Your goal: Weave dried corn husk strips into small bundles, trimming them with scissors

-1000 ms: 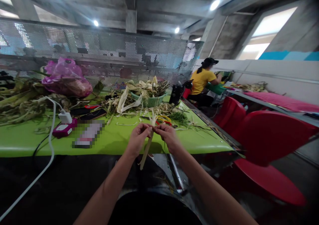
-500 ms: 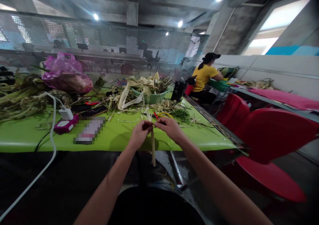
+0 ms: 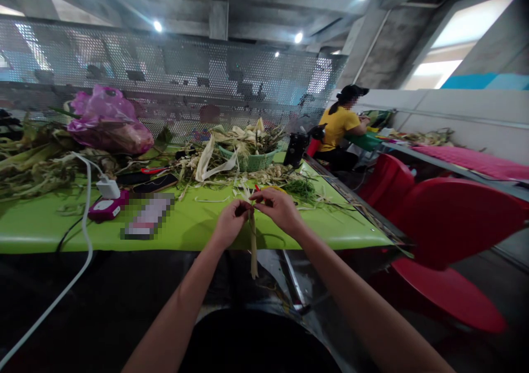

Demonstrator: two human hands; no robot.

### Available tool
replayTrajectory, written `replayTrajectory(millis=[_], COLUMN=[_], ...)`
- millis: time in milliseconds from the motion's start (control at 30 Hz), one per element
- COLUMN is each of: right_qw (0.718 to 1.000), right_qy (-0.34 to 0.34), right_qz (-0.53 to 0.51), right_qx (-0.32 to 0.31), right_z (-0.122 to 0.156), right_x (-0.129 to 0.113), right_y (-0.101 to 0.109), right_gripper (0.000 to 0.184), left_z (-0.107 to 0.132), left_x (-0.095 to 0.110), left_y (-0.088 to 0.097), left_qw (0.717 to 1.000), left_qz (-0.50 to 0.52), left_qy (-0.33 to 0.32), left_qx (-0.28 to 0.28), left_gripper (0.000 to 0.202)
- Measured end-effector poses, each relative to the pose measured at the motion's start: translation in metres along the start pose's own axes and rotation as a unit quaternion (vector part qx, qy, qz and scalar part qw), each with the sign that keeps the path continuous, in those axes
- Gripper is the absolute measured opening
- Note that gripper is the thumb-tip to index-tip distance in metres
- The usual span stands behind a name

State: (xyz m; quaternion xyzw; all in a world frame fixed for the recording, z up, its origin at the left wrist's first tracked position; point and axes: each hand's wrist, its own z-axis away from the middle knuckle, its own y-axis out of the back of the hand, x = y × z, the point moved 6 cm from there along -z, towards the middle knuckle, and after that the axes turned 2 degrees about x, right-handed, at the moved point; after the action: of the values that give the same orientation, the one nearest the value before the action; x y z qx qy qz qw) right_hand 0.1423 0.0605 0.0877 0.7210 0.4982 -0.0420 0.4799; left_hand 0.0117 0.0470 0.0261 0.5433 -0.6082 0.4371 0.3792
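Note:
A narrow strip of pale dried corn husk [image 3: 253, 246] hangs over the table's front edge, its upper end at my fingertips. My left hand [image 3: 231, 221] pinches it between thumb and fingers. From the other side my right hand [image 3: 280, 210] meets the same spot, its thumb and fingertips closed on the husk, with the index finger arched above. The exact grip point is partly covered by the fingers. Just beyond the hands lie a bundle of thin green strands [image 3: 301, 191] and some yellow-handled thing mostly hidden behind my right hand.
A green basket [image 3: 256, 163] heaped with dry husks stands at the back of the green table [image 3: 173, 238]. To the left are a phone [image 3: 149, 216], a purple power socket [image 3: 108, 206] with a white cable, and a pink plastic bag [image 3: 109, 122]. Red chairs [image 3: 463, 219] and a seated person [image 3: 341, 125] are at right.
My right hand has shifted slightly left and up, its fingers now overlapping the left fingertips. The hanging husk looks a little turned, and its lower end appears more frayed.

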Motion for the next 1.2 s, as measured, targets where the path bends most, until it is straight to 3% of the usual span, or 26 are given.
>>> replayTrajectory(millis=[233, 433, 700, 867, 1033, 1200], right_qw=[0.999, 1.000, 0.996, 0.987, 0.970, 0.952], right_qy=[0.014, 0.000, -0.045, -0.089, -0.147, -0.172], right_qz=[0.042, 0.010, -0.073, -0.132, -0.191, -0.252], right_qx=[0.012, -0.024, -0.012, 0.006, 0.032, 0.033], right_z=[0.003, 0.010, 0.010, 0.013, 0.015, 0.015], right_x=[-0.010, -0.006, 0.009, 0.026, 0.038, 0.041], right_y=[-0.001, -0.009, -0.017, -0.030, -0.040, -0.046], right_gripper=[0.008, 0.009, 0.013, 0.020, 0.026, 0.031], left_z=[-0.004, -0.004, -0.005, -0.003, 0.004, 0.009], left_x=[-0.008, -0.014, -0.012, -0.003, 0.010, 0.013], left_y=[0.008, 0.010, 0.014, 0.010, 0.007, 0.003], left_qw=[0.998, 0.994, 0.996, 0.991, 0.956, 0.932], left_qz=[0.043, 0.078, -0.044, -0.083, -0.233, -0.287], left_qy=[0.020, 0.052, 0.002, -0.059, -0.119, -0.144], left_qx=[0.038, 0.059, 0.082, 0.083, 0.130, 0.166], left_gripper=[0.014, 0.020, 0.012, 0.018, 0.022, 0.022])
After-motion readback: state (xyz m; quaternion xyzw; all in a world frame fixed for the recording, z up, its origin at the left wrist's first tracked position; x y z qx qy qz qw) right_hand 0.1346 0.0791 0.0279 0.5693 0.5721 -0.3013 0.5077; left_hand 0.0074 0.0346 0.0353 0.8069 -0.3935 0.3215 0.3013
